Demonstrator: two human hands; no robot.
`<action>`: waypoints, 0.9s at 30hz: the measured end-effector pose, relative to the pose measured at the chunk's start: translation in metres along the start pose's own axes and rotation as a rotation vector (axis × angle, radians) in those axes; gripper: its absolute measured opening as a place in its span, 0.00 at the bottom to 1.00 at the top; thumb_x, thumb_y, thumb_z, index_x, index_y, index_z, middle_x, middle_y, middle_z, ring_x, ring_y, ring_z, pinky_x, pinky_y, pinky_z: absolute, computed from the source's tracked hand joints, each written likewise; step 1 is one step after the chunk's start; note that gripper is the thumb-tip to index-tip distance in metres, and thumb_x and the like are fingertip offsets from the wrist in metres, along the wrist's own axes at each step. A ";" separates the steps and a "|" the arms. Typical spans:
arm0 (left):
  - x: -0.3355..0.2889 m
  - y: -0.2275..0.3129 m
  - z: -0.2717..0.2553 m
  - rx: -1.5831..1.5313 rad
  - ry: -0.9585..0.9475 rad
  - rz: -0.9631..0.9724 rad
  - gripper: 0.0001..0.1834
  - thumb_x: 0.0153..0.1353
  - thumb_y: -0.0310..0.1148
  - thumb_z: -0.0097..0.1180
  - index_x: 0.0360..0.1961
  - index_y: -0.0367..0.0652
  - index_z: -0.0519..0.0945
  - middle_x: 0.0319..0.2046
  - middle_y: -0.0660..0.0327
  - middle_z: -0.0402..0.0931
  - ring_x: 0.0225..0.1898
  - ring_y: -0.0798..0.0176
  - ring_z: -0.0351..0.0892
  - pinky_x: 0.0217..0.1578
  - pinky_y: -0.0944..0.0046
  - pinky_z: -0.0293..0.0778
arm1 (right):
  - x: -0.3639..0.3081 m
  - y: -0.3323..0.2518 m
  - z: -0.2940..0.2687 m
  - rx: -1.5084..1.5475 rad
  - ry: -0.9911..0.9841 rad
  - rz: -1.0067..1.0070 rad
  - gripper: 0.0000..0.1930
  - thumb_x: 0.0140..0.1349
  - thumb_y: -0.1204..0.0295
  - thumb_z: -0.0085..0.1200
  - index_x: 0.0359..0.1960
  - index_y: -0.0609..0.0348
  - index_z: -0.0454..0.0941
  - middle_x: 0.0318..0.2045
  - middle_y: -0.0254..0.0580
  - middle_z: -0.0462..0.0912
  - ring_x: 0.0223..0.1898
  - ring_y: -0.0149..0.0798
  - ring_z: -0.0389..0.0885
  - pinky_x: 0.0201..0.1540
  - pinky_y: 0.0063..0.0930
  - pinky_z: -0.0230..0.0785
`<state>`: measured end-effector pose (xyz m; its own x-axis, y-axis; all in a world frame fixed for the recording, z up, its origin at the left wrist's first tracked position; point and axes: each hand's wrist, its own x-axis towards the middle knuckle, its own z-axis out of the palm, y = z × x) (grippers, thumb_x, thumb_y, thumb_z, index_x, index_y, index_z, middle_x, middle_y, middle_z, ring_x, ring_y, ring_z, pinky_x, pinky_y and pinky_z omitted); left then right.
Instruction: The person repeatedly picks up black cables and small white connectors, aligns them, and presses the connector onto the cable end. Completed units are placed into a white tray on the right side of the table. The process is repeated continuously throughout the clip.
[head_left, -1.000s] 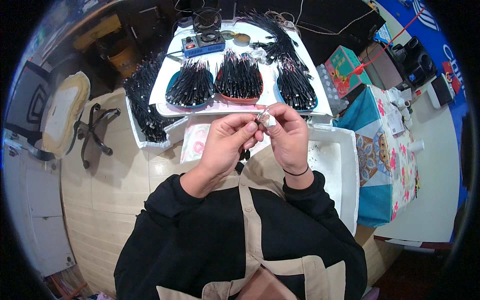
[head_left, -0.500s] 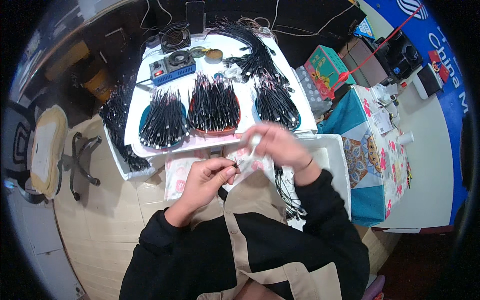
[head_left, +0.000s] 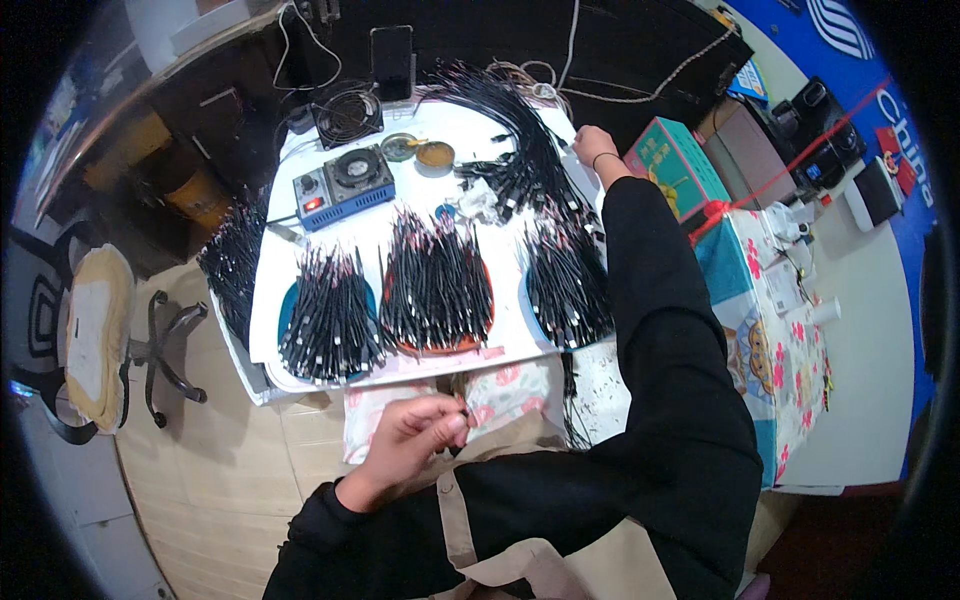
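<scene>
My left hand [head_left: 418, 437] is over my lap, thumb and fingertips pinched together; whatever they hold is too small to make out. My right arm is stretched forward, and my right hand [head_left: 592, 147] is closed at the far right edge of the white tabletop [head_left: 400, 225]. Beside it lies a long bundle of black cables [head_left: 520, 140]. Along the near side of the table, short black cables stand packed in three basins: a left bunch [head_left: 330, 320], a middle bunch [head_left: 436, 290] in an orange-red basin, and a right bunch [head_left: 568, 285].
A blue heating device [head_left: 345, 195] with a lit red switch stands beside a round tin [head_left: 434, 158]. Behind are a small fan [head_left: 348, 118] and a phone [head_left: 392, 65]. More cables [head_left: 232, 260] fill a box at left. A green carton [head_left: 672, 165] stands at right.
My right hand has gone from near my left hand to the table's far right edge. My left hand stays pinched over my lap. The view has shifted, so the table appears lower.
</scene>
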<state>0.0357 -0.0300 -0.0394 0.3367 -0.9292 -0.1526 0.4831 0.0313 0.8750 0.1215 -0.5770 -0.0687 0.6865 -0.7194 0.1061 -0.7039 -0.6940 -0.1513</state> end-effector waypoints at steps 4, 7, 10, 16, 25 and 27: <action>0.015 0.002 -0.008 0.028 -0.015 0.018 0.09 0.67 0.28 0.49 0.39 0.33 0.78 0.26 0.66 0.74 0.28 0.76 0.70 0.31 0.76 0.67 | 0.019 -0.011 0.018 -0.109 -0.097 0.095 0.16 0.54 0.66 0.57 0.43 0.62 0.80 0.43 0.55 0.80 0.48 0.52 0.79 0.51 0.40 0.71; 0.021 0.004 -0.013 0.033 0.004 0.032 0.09 0.67 0.29 0.49 0.39 0.33 0.78 0.27 0.66 0.74 0.29 0.76 0.69 0.30 0.76 0.66 | 0.017 -0.012 0.011 -0.091 -0.153 0.123 0.18 0.53 0.64 0.59 0.42 0.62 0.80 0.43 0.56 0.80 0.48 0.52 0.79 0.51 0.39 0.71; 0.020 0.004 -0.014 0.003 0.035 0.036 0.08 0.66 0.29 0.50 0.38 0.33 0.77 0.26 0.65 0.74 0.27 0.75 0.69 0.27 0.76 0.64 | 0.006 -0.001 -0.021 -0.140 -0.272 -0.051 0.18 0.54 0.60 0.55 0.31 0.65 0.82 0.31 0.51 0.83 0.34 0.49 0.83 0.39 0.37 0.75; 0.012 -0.006 0.001 -0.114 0.044 0.100 0.09 0.66 0.28 0.49 0.40 0.32 0.76 0.29 0.61 0.76 0.26 0.77 0.67 0.23 0.78 0.60 | -0.055 0.026 -0.077 0.449 -0.468 0.153 0.10 0.55 0.66 0.48 0.26 0.61 0.74 0.19 0.41 0.79 0.13 0.32 0.72 0.13 0.26 0.57; -0.011 -0.001 0.030 -0.138 0.073 0.137 0.07 0.66 0.26 0.48 0.39 0.32 0.75 0.29 0.57 0.77 0.25 0.73 0.69 0.27 0.74 0.65 | -0.174 0.026 -0.171 1.653 -0.168 0.267 0.07 0.57 0.68 0.48 0.29 0.59 0.70 0.25 0.47 0.78 0.23 0.34 0.76 0.18 0.16 0.61; -0.005 0.003 0.042 -0.216 0.014 0.146 0.07 0.66 0.27 0.48 0.40 0.33 0.74 0.35 0.54 0.78 0.31 0.69 0.75 0.30 0.71 0.69 | -0.213 0.010 -0.187 1.787 -0.069 0.202 0.07 0.58 0.68 0.47 0.29 0.58 0.70 0.26 0.47 0.79 0.24 0.34 0.76 0.19 0.17 0.63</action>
<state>0.0017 -0.0403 -0.0167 0.4260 -0.9039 -0.0391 0.5895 0.2445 0.7699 -0.0658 -0.4361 0.0913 0.6624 -0.7453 -0.0759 0.2268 0.2961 -0.9278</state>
